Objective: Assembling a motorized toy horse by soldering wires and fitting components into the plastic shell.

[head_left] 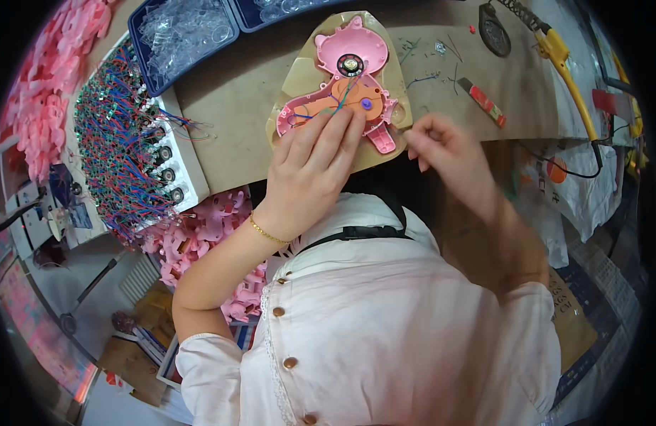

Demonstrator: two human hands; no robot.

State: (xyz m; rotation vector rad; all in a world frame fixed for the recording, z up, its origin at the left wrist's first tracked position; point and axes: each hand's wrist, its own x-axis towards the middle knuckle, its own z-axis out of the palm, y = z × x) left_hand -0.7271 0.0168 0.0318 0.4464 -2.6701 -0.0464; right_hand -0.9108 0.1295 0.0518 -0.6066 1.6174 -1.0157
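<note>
A pink plastic toy shell half (353, 46), shaped like an animal with a round head and a body, lies in a tan, shaped holder (299, 60) on the bench. A small round speaker (350, 65) sits in the head. Orange inner housing (349, 99) fills the body, with a purple knob (367, 104) and thin blue and green wires across it. My left hand (310, 160) rests over the lower body, its fingers stretched out onto the housing and wires. Beside the holder's right edge, my right hand (448, 149) has its fingertips pinched together; anything between them is too small to make out.
Blue bins (147, 67) of clear plastic parts stand at the back. A white tray (193, 167) of wired boards and speakers lies left, with pink shells (207, 227) below. On the right are a red tool (482, 103), wire scraps and a yellow corded tool (559, 53).
</note>
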